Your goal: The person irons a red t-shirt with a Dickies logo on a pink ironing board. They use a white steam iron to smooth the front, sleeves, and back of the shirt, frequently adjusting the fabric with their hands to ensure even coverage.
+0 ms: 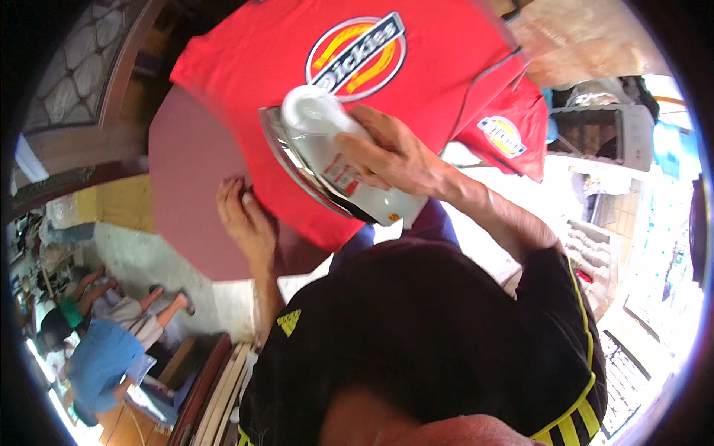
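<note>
From the head view, the right hand (pixel 387 160) is wrapped around the handle of a white iron (pixel 338 160), fingers closed over the top so the metal soleplate stays flat on the cloth. The iron rests on the lower part of a red T-shirt (pixel 297 82), near the shirt's hem and close to the near edge of the maroon ironing board (pixel 190 193). The shirt is spread front side up, its round printed badge toward the far end of the board, so the fabric lies smooth under the iron.

The left hand (pixel 245 219) lies flat with fingers together and holds nothing; its fingertips press where the shirt's edge meets the bare board, at the near left side, apparently to keep the cloth from sliding. A second red shirt (pixel 509 137) hangs off the right edge of the board, out of the iron's way. Below the left edge, well apart, a person in a blue top (pixel 100 364) sits on the floor.
</note>
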A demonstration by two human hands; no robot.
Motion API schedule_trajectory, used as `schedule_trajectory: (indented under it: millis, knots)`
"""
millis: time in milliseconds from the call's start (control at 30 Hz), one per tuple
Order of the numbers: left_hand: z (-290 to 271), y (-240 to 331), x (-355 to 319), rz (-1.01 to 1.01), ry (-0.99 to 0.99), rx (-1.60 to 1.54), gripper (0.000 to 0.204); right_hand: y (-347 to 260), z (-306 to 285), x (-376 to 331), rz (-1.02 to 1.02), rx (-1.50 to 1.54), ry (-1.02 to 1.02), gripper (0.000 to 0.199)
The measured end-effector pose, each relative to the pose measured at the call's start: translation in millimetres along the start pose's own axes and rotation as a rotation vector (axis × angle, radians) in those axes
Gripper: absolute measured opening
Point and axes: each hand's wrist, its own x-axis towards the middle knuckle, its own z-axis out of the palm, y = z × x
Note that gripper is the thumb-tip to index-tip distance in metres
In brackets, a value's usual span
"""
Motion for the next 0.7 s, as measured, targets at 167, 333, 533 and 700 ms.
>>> schedule_trajectory:
  millis: [167,333,533,700]
  knots:
    - [17,58,31,0.108,0.042,0.266,0.044,-16,-105,-22,0.222,0.322,0.548,0.040]
    - [87,115,71,0.082,-0.087,0.266,0.067,-30,-254,-5,0.080,0.071,0.606,0.031]
    - [144,114,79,-0.057,-0.123,0.546,0.078,-40,-404,72,0.095,-0.064,0.473,0.030]
    - [145,130,75,-0.279,-0.087,0.622,0.082,-21,-488,159,0.113,-0.339,0.399,0.029]
